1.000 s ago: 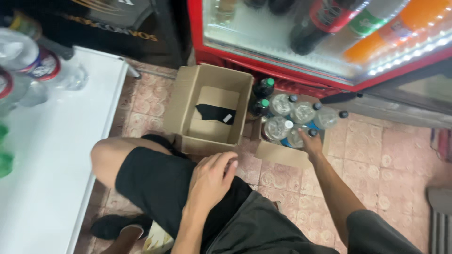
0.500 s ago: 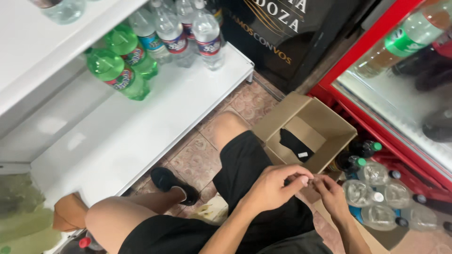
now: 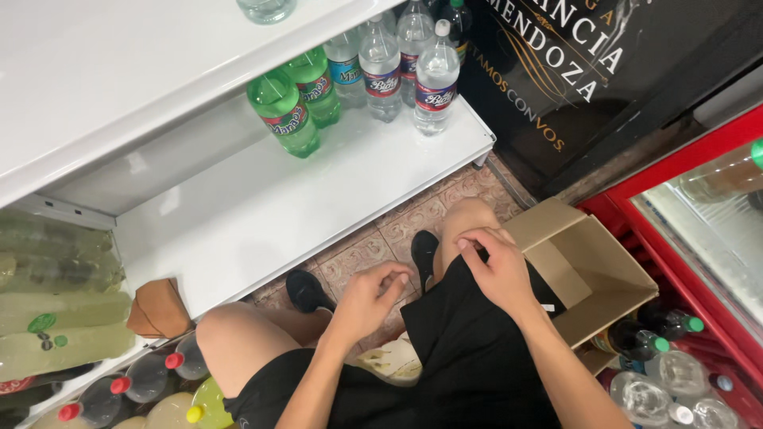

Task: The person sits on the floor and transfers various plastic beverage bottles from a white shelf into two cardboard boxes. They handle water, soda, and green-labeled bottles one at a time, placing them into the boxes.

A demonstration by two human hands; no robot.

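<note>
Head view looks down on a crouched person between a white shelf [image 3: 262, 199] and a red cooler [image 3: 683, 238]. Right hand [image 3: 497, 270] rests on the right knee [image 3: 469, 218], fingers curled loosely against the black shorts [image 3: 469, 349], gripping nothing. Left hand [image 3: 367, 298] hovers between the knees, fingers half bent and empty. Beside the right knee stands an open cardboard box [image 3: 592, 274], seemingly almost empty. Past it, bottles [image 3: 660, 373] crowd the floor by the cooler, none in hand. On the shelf only a few bottles stand at the back: two green ones [image 3: 290, 107] and some clear ones [image 3: 405, 67], with much bare shelf in front. Judging by this, most of the stocking is not yet done.
</note>
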